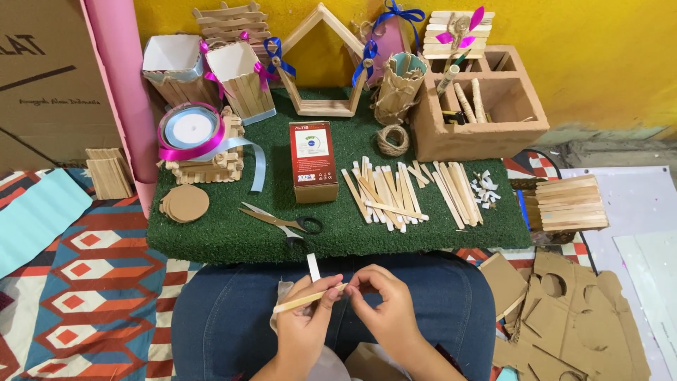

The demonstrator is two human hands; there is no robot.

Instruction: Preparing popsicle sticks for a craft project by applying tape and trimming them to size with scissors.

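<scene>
**Two hands on one craft stick, over the lap**

The left hand (303,321) pinches a pale wooden craft stick (308,299) between thumb and fingers, holding it nearly level above the person's jeans (233,310). The right hand (381,300) has its fingertips pressed together at the stick's right end. A narrow white strip (313,267) stands up just behind the left hand; whether it is stuck to the stick or held apart cannot be told. Both wrists run off the lower edge of the view, and something pale lies partly hidden under the left hand.

Ahead lies a green turf mat (211,240). On it: one pair of scissors (282,220), one red and white box (313,161), one ball of twine (393,139), one spool of ribbon (190,130) and one stack of brown card discs (185,203). The loose sticks (409,194) overlap too much to count. Tiny white scraps (486,189) beside them are too small to number.

At the back stand two stick-walled pots (204,74), one house-shaped frame (323,67) and one clay-coloured organiser (486,106) with four compartments, its contents hard to make out. Cut cardboard pieces (578,317) lie on the floor to the right, cropped by the edge.
</scene>
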